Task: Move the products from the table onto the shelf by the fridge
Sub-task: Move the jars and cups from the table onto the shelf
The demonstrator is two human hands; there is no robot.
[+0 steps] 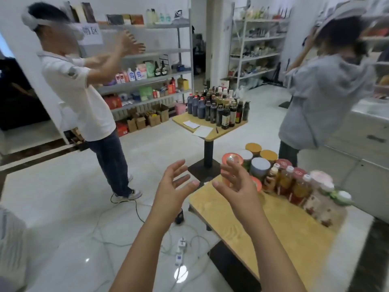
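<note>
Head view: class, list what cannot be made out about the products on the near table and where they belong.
- Labels on the bottles: head view, motion blur, unreadable.
- Red-lidded jar: head view, body hidden behind the right hand.
- Fridge and its shelf: head view, not identifiable; the right side is smeared and cut by the edge.
- Sheets on the far table: too small to read.

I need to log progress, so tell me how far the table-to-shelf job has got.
Done: nothing that shows; jars and bottles crowd the table. In hand: nothing; the left hand and right hand are raised, open and empty. Left: moving all of them to the shelf.
</note>
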